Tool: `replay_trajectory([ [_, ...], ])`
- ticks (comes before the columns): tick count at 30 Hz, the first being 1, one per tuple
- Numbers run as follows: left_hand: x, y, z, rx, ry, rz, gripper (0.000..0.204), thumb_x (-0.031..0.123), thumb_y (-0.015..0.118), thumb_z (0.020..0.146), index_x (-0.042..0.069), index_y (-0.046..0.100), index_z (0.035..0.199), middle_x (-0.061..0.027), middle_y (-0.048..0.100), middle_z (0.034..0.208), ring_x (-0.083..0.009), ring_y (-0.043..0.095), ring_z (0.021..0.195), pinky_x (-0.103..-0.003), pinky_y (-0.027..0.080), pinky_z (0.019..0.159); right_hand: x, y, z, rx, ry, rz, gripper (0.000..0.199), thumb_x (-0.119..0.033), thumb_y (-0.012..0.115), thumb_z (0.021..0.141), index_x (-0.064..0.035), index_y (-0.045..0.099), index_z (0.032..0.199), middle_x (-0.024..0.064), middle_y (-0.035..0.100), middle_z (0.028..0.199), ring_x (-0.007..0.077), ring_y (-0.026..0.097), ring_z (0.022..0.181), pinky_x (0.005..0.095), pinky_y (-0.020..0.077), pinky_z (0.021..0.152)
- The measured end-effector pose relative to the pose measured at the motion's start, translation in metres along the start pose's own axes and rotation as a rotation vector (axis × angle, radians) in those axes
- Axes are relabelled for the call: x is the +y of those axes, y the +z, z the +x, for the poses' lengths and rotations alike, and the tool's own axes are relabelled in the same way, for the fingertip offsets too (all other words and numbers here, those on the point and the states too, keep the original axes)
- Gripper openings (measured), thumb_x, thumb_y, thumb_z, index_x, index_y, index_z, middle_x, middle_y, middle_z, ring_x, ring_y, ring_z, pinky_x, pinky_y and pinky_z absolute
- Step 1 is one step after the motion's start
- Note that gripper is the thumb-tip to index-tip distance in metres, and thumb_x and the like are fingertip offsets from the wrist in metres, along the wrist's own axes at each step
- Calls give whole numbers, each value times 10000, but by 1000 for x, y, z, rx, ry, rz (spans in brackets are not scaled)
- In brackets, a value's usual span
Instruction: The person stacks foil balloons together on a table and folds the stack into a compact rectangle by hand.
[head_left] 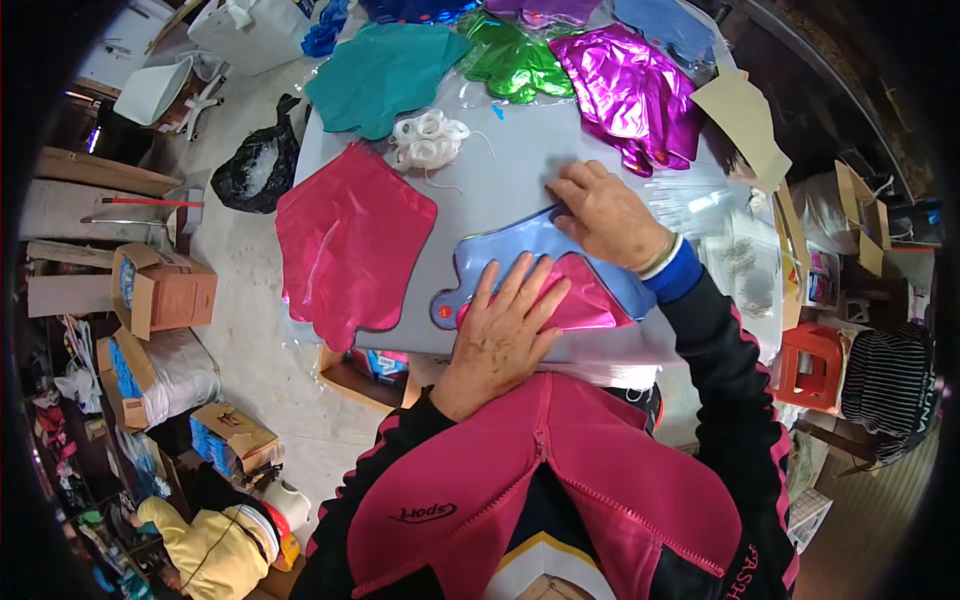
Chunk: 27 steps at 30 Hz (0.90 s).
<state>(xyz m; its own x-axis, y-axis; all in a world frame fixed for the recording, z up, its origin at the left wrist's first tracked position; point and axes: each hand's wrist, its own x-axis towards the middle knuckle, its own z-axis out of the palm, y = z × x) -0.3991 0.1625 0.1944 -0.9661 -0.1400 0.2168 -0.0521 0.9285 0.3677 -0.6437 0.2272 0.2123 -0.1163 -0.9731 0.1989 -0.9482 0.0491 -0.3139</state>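
Jacket: pink with dark trim, zipped front, filling the lower edge, nearest of all.
Left hand point(505, 335): palm down, fingers spread wide and flat, pressing on the pink foil piece point(585, 300); gripping nothing.
Pink foil piece: flat at the near edge of the worktop point(500, 180), partly under the left hand, lying on top of the pale blue foil balloon point(520, 250).
Pale blue foil balloon: flat, uninflated, with a round tab at its near-left end; just beyond the left hand, running up under the right hand.
Right hand point(605, 215): dark sleeve with blue cuff and a band at the wrist; fingers bent and close together, tips pressed down on the far edge of the pale blue foil balloon; whether pinching or only pressing, cannot tell.
Large pink foil sheet point(350, 240): flat on the left part of the worktop, near edge drooping over the side, well apart from both hands.
White cord bundle point(428, 140): loose coil near the middle of the worktop, beyond the large pink foil sheet.
Clear plastic bags point(700, 205): heaped at the right of the right hand.
Far row: teal foil piece point(385, 75) at left, green foil piece point(510, 60) in the middle, magenta foil glove shape point(630, 95) at right, all flat.
Floor, left: black bag point(258, 165), cardboard boxes point(160, 290).
Right: red stool point(805, 365).
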Motion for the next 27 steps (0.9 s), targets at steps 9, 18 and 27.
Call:
replay_trajectory([
  [9, 1, -2, -3, 14, 17, 12, 609, 353, 679, 948, 122, 521, 1489, -134, 451, 1579, -312, 361, 1500, -554, 245, 1234, 9, -6, 7, -250, 119, 221, 445, -98, 809, 763, -2, 612, 1150, 198, 577, 1072, 410, 596, 1014, 467, 503, 876],
  [18, 0, 0, -4, 5, 14, 39, 607, 340, 676, 946, 132, 518, 1494, -132, 450, 1585, -302, 365, 1505, -540, 223, 1247, -6, -8, -7, -134, 46, 458, 416, -49, 795, 792, -12, 585, 1149, 192, 659, 931, 385, 664, 856, 429, 530, 786],
  [27, 1, -1, -1, 0, -3, 6, 597, 299, 643, 959, 116, 503, 1510, -131, 447, 1592, -308, 374, 1498, -544, 209, 1245, -75, 11, -58, 362, 465, 572, 573, 13, 755, 801, -37, 583, 1346, 162, 620, 943, 353, 609, 847, 423, 516, 764],
])
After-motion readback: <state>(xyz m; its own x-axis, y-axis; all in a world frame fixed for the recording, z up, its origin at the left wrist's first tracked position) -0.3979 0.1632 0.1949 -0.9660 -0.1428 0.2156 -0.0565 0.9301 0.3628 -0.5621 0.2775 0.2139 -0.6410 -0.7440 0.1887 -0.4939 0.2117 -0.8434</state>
